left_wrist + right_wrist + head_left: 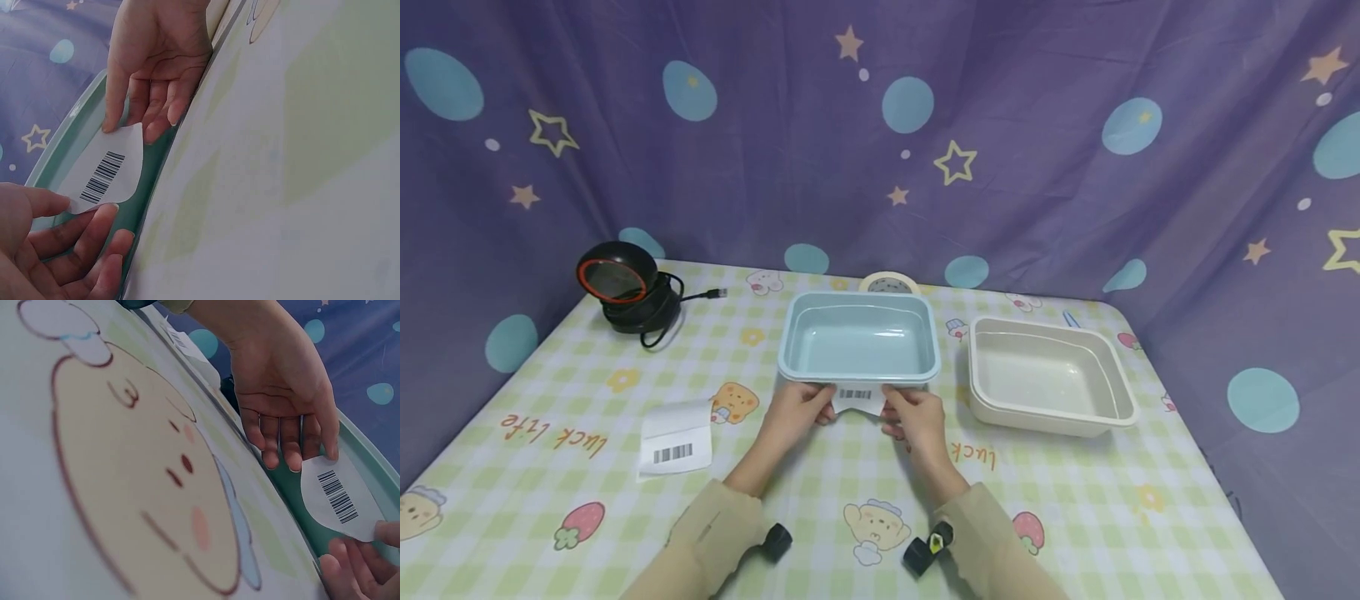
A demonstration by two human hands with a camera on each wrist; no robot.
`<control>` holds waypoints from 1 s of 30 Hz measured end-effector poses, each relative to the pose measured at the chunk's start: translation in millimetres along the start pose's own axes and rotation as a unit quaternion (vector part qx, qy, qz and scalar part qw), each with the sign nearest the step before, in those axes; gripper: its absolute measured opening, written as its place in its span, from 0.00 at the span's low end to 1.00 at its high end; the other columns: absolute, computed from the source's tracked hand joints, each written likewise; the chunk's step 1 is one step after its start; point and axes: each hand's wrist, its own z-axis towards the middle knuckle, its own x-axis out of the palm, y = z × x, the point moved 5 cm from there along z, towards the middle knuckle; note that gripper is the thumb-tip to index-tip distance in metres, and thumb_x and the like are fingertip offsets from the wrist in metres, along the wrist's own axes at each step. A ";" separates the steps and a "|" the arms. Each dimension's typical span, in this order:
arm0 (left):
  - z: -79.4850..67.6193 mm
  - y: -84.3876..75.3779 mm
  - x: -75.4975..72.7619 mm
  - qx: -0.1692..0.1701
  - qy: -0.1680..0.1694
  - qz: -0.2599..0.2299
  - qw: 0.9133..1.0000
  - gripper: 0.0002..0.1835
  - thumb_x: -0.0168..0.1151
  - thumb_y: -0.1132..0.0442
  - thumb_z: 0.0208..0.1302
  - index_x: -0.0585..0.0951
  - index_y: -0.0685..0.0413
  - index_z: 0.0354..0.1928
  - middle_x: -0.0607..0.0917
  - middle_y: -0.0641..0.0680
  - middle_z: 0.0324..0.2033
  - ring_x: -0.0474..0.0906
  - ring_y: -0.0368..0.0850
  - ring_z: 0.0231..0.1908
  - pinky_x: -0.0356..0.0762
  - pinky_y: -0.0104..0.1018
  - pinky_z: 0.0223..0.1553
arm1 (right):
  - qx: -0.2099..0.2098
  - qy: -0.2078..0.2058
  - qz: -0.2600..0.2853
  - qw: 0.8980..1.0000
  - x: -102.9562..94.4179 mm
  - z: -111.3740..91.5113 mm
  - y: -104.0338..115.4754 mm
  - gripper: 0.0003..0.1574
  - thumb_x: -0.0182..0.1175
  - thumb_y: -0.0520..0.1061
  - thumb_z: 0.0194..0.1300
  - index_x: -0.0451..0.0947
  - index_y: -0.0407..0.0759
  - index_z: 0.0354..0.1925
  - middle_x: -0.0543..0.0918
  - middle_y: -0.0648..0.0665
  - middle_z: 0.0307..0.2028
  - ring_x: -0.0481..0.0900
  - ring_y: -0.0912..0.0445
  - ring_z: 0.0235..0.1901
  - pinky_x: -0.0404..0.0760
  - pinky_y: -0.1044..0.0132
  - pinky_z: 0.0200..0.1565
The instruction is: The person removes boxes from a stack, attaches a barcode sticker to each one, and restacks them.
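A white barcode label (856,397) lies across the front wall of a light blue plastic basin (859,377). My left hand (800,410) pinches the label's left end between thumb and fingers, while my right hand (919,417) pinches its right end. In the left wrist view, the label (103,177) bows slightly, its barcode facing outward and its lower edge curved. The right wrist view shows the same label (337,499) close to the basin's green-blue side. How much of its back touches the wall cannot be seen.
To the right stands a cream basin (1045,419). On the left lie a sheet of barcode labels (675,440) and, behind it, a black scanner (628,287) with a coiled cable (703,294). A round beige object (889,282) is partly hidden behind the blue basin.
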 end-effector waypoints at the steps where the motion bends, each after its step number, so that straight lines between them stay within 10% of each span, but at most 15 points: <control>1: 0.1 0.2 -0.1 0.000 0.000 0.001 1.000 0.18 0.56 0.60 0.69 0.82 0.66 0.24 0.85 0.57 0.21 0.80 0.41 0.21 0.83 0.34 0.29 | 0.001 0.003 -0.003 1.000 0.6 -0.3 0.1 0.23 0.64 0.49 0.63 0.80 0.33 0.49 0.87 0.39 0.32 0.82 0.62 0.21 0.84 0.70 0.24; 11: 0.5 0.9 -2.0 0.009 -0.009 -0.017 1.000 0.17 0.57 0.64 0.68 0.81 0.70 0.25 0.84 0.60 0.19 0.81 0.44 0.20 0.84 0.35 0.27 | -0.006 0.044 -0.016 0.999 7.5 1.4 1.8 0.25 0.64 0.51 0.62 0.81 0.30 0.45 0.83 0.46 0.23 0.86 0.60 0.24 0.84 0.71 0.24; 30: 1.3 1.0 -1.8 0.007 -0.010 -0.024 1.000 0.18 0.57 0.63 0.69 0.81 0.70 0.24 0.84 0.59 0.19 0.81 0.44 0.20 0.84 0.36 0.27 | 0.020 0.124 -0.030 0.992 -0.4 7.2 0.3 0.26 0.55 0.51 0.71 0.76 0.26 0.48 0.86 0.34 0.37 0.88 0.53 0.34 0.87 0.64 0.33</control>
